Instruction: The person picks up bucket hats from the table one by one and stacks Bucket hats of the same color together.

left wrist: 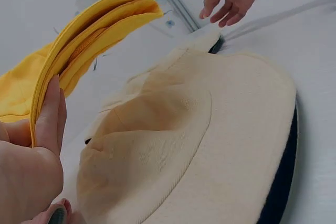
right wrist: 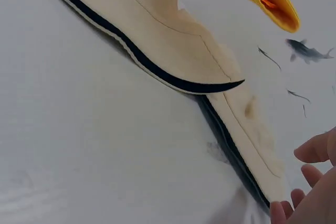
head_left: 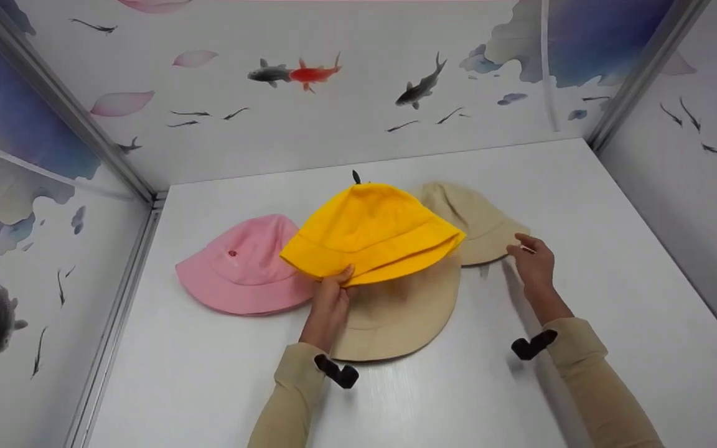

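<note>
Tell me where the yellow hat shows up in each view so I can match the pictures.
Head: the yellow hat is central, its brim pinched by the left hand.
Left wrist: yellow hat at upper left.
Right wrist: yellow hat at top right, partly cut off.
Shared landmark: the nearer beige hat, visible in all three.

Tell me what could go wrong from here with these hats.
The yellow hat might slip or swing, since the left hand pinches only its brim. Lowered straight down, it could land on the near beige hat beneath. That hat seems to overlap the far beige hat, so moving either may shift the other.
</note>
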`<state>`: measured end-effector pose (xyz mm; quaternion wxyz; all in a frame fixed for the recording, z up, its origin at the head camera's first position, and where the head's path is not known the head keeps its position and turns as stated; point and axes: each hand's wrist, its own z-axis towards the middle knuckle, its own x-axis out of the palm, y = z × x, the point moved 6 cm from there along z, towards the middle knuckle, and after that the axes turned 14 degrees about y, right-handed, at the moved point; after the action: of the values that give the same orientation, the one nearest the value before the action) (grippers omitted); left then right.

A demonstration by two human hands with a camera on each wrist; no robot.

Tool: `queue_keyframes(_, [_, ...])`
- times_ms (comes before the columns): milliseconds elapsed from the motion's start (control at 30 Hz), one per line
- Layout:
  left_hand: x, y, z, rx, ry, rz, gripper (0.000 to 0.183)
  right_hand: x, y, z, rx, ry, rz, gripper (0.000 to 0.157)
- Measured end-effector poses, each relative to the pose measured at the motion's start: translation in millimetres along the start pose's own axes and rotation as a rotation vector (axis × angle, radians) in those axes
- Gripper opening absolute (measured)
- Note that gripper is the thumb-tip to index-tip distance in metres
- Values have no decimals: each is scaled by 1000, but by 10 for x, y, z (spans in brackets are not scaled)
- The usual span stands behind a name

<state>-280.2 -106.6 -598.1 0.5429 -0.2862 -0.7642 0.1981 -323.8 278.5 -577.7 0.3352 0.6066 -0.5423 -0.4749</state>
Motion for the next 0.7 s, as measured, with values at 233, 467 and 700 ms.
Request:
queue_keyframes(233, [101,10,162,-6,35,-51,36,-239,-49,107,40,-87,-30,59])
queue_keyframes(467, [231,30,315,15,25,-46,21,-302,-109,246,-22,-32,-166,66])
queue_keyframes(700, [327,111,422,9,-20,-61,23,-212,-42,372,-80,37,-341,77])
